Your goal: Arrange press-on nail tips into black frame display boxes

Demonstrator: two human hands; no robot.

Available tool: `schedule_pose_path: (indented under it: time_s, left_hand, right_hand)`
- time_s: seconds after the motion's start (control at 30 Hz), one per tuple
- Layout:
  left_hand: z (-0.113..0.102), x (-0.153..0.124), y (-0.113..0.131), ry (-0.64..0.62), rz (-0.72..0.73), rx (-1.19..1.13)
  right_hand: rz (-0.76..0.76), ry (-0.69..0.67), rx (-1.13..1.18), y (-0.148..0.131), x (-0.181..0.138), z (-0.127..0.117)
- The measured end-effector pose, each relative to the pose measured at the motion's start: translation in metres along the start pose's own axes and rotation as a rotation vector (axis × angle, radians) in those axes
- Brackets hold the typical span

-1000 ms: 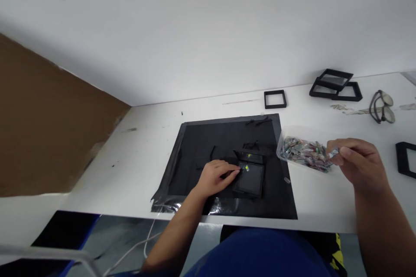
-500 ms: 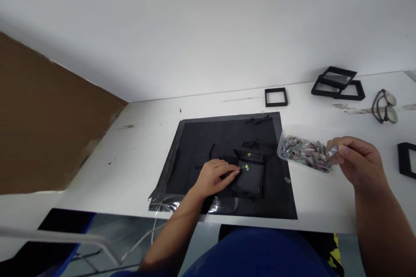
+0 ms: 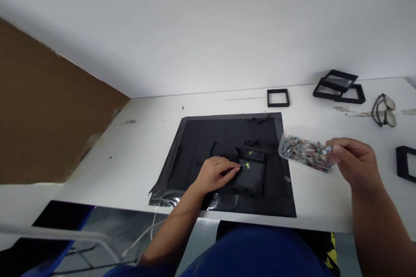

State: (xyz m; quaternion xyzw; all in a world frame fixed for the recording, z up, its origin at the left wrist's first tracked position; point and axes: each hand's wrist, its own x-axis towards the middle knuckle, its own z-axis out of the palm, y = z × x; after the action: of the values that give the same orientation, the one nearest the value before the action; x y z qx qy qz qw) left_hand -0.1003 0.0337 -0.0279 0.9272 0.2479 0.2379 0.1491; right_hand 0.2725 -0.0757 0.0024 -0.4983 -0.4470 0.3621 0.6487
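Observation:
My left hand rests on a black mat, its curled fingertips touching the left edge of an open black frame box with a small yellow-green bit inside. My right hand is raised to the right and pinches the near rim of a clear plastic tray filled with several small shiny pieces, tipped slightly above the white table.
Black square frames lie along the table's back: one alone, a stacked pair, another at the right edge. Safety glasses sit far right. A brown wall panel stands on the left. A white cable hangs below the table edge.
Both hands stay nearly where they were. The view has shifted slightly; the tray in my right hand is held as before.

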Motion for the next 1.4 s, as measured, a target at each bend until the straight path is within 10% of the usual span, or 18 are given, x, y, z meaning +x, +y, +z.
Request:
schedule_pose_path:
  time_s: [0.63, 0.87, 1.4]
  left_hand:
    - [0.0, -0.001, 0.001, 0.134, 0.066, -0.045]
    - [-0.003, -0.001, 0.004, 0.179, 0.087, -0.04]
    - [-0.004, -0.004, 0.002, -0.015, -0.038, -0.057]
  right_hand:
    - [-0.057, -0.39, 0.122, -0.05, -0.029, 0.105]
    - [0.081, -0.425, 0.166, -0.014, -0.023, 0.108]
    - [0.11, -0.493, -0.621, 0.018, -0.015, 0.13]
